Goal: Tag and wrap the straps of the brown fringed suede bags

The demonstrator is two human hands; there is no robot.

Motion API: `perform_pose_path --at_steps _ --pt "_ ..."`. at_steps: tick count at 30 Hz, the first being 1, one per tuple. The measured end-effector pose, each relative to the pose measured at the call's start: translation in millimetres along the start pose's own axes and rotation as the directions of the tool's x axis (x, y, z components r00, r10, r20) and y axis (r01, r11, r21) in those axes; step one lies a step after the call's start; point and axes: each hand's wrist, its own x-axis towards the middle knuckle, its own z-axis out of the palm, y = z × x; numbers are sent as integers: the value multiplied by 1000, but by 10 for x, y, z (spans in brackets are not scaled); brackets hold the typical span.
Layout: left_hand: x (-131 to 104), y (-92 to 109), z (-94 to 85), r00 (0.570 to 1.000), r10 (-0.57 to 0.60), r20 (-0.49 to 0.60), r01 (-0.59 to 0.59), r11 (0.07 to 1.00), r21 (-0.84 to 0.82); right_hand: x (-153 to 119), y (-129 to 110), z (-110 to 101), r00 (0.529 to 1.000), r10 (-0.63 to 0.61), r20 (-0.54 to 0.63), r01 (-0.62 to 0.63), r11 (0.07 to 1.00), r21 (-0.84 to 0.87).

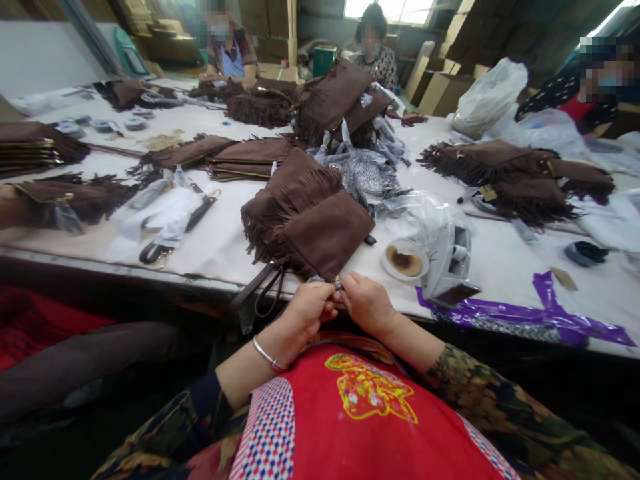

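A brown fringed bag (327, 233) lies at the table's front edge, its near corner at my hands. My left hand (313, 307) is closed, fingertips pinched at the small metal zipper end on that corner. Against it, my right hand (367, 303) is closed too, pinching the same zipper end. What exactly sits between the fingertips is too small to tell. A dark wrist strap (270, 290) hangs from the bag over the table edge, left of my hands.
Right of the bag are a round dish (406, 260) with brown residue, a tape dispenser (453, 263) and purple tape (505, 313). More fringed bags (340, 100) are piled behind. A black strap (200, 213) lies left. Other people sit around the table.
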Motion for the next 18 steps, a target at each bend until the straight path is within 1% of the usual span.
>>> perform_pose_path --at_steps 2,4,5,7,8,9,10,11,12,13,14,15,16,17,18 --pt "-63 113 -6 986 -112 122 131 978 -160 -27 -9 11 999 -52 -8 51 996 -78" --pt "-114 240 -22 947 -198 253 268 921 -281 -40 -11 30 996 -83 -11 82 992 -95" --pt "-129 298 -31 925 -223 307 320 894 -315 -41 -9 43 996 -85 -11 83 993 -85" --pt "-136 379 -46 896 -242 372 367 875 -314 -34 4 75 999 -41 -16 40 999 -31" --pt "-129 395 -53 890 -245 385 362 893 -268 -27 14 91 1000 3 -21 -3 1000 17" --pt "-116 391 -60 891 -245 383 334 924 -186 -21 26 106 998 55 -26 -53 995 81" --pt "-102 370 -69 901 -237 363 280 958 -70 -15 39 119 994 106 -27 -101 982 158" --pt "-88 334 -81 922 -212 324 197 977 78 -10 53 128 988 151 -20 -142 960 243" --pt "-77 289 -98 950 -149 275 80 966 245 -8 66 135 983 185 -7 -173 929 328" --pt "-71 242 -120 973 -32 230 -67 909 411 -8 78 139 978 211 10 -197 893 405" --pt "-71 197 -147 970 128 207 -224 798 559 -9 89 141 973 231 28 -216 856 469" --pt "-76 162 -177 929 297 219 -364 636 680 -12 97 141 968 246 45 -233 822 520" --pt "-84 139 -208 857 438 270 -467 442 766 -16 103 142 964 261 58 -248 792 558" --pt "-90 129 -237 773 530 349 -531 240 812 -19 106 144 959 274 70 -261 766 587" --pt "-93 132 -262 697 569 437 -561 52 826 -21 107 148 955 284 81 -273 742 612"
